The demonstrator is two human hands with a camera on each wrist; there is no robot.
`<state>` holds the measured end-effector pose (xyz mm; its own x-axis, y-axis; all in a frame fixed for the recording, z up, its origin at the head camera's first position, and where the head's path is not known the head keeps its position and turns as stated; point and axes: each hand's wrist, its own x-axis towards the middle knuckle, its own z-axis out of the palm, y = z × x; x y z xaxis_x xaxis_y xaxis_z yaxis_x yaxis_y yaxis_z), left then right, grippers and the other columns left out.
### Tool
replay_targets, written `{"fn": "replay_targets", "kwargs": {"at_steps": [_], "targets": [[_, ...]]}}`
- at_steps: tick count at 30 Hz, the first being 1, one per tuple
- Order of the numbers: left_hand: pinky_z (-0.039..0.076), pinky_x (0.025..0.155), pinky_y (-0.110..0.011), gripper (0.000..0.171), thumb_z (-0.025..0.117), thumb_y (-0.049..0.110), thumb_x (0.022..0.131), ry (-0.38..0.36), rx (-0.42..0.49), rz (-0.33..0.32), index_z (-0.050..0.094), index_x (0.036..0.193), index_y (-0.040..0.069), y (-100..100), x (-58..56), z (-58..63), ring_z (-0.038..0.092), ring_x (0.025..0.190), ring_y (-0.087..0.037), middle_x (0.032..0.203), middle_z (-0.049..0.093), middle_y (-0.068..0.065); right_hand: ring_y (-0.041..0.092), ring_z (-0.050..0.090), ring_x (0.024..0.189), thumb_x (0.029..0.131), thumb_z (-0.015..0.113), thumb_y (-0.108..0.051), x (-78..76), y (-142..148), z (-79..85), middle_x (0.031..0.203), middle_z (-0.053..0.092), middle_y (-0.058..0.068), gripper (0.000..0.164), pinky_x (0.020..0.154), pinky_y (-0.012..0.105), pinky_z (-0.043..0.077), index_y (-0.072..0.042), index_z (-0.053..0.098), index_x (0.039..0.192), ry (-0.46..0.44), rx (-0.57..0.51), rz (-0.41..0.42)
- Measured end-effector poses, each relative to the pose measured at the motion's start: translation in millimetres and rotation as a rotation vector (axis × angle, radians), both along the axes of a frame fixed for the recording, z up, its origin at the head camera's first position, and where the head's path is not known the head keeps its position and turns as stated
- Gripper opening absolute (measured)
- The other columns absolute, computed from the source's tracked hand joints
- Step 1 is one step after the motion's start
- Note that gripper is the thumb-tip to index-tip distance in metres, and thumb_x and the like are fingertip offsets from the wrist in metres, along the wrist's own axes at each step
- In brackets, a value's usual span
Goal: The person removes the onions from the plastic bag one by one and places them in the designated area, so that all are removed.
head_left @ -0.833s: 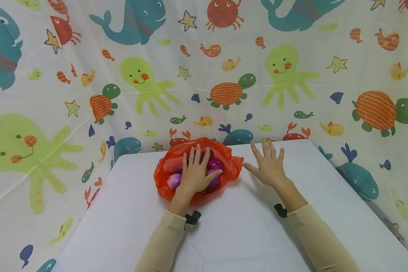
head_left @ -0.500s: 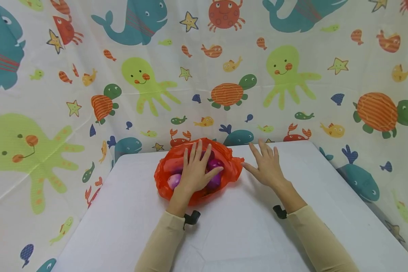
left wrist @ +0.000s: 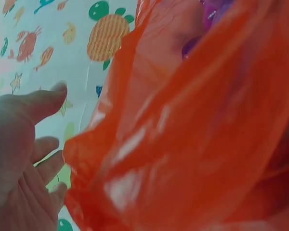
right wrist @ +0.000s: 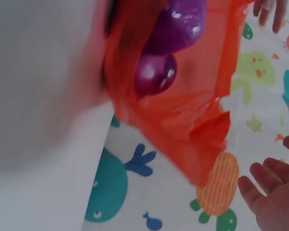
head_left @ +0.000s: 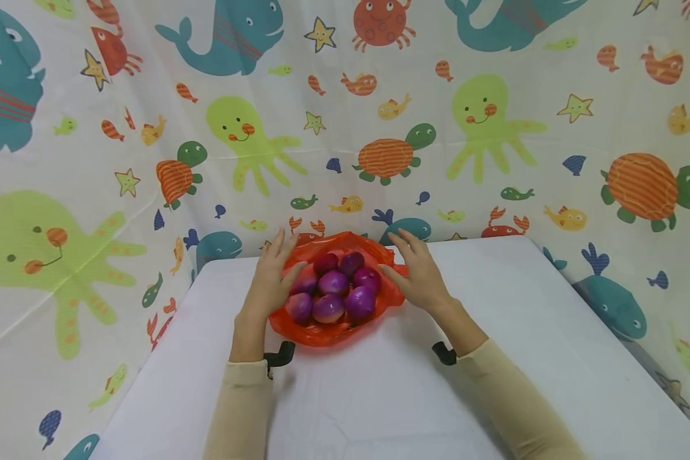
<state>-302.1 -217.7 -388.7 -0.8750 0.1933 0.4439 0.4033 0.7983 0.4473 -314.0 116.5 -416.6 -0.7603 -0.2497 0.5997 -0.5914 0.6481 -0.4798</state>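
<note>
Tabletop: white-covered [head_left: 552, 306], with faint creases toward the near side; its far-left and far-right corners both show.
Backdrop: a white cloth [head_left: 322, 153] hangs behind the far edge and beside the left and right edges, printed with whales, turtles, octopuses, crabs, starfish and small fish.
Red bag: thin and crumpled [head_left: 333, 337], near the far edge and slightly left of its middle, mouth gaping upward.
Purple onions: eight can be counted [head_left: 333, 282], clustered inside the bag.
Left hand: beside the bag's left rim [head_left: 268, 278], fingers extended, thumb toward the onions, grasping nothing.
Right hand: beside the bag's right rim [head_left: 422, 275], fingers spread, grasping nothing.
Contact: whether either hand touches the plastic is unclear.
Sleeves: beige [head_left: 241, 409], cut off by the bottom of the head view, as is the tabletop's near edge.
Wrist cameras: small black shapes at the cuffs [head_left: 285, 352], detail too small to read.
Left wrist view: red plastic hides nearly all the onions, leaving scraps of purple.
Right wrist view: blurred; parts of two onions show, and the right hand is cropped at the lower right.
</note>
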Motion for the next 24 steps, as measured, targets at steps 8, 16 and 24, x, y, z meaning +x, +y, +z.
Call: {"fn": "replay_targets", "kwargs": {"at_steps": [8,16,24], "targets": [[0.028,0.121,-0.069,0.065,0.056,0.043,0.106,-0.124,0.132,-0.028,0.027,0.164,0.040,-16,-0.4,-5.5,0.021,0.160,-0.039,0.173,0.025,-0.008,0.033,0.040,0.149,0.096,0.073,-0.041,5.7,-40,10.8,0.161,0.043,0.012,0.069,0.110,0.058,0.051,-0.015,0.048,0.154,-0.018,-0.070,0.094],[0.027,0.125,-0.065,0.056,0.052,0.049,0.107,-0.122,0.222,-0.070,0.037,0.160,0.042,-13,-5.0,-11.2,0.028,0.159,-0.033,0.170,0.033,-0.002,0.027,0.045,0.146,0.097,0.075,-0.029,19.8,-63,10.3,0.158,0.047,0.008,0.062,0.110,0.051,0.053,-0.018,0.050,0.153,-0.012,-0.138,0.347],[0.028,0.125,-0.062,0.054,0.051,0.044,0.109,-0.141,0.228,-0.115,0.043,0.160,0.029,-12,-9.7,-21.9,0.028,0.159,-0.031,0.171,0.032,-0.002,0.024,0.048,0.145,0.097,0.075,-0.032,22.4,-69,-11.7,0.156,0.049,0.008,0.058,0.107,0.044,0.055,-0.017,0.055,0.150,-0.084,-0.022,0.377]]}}
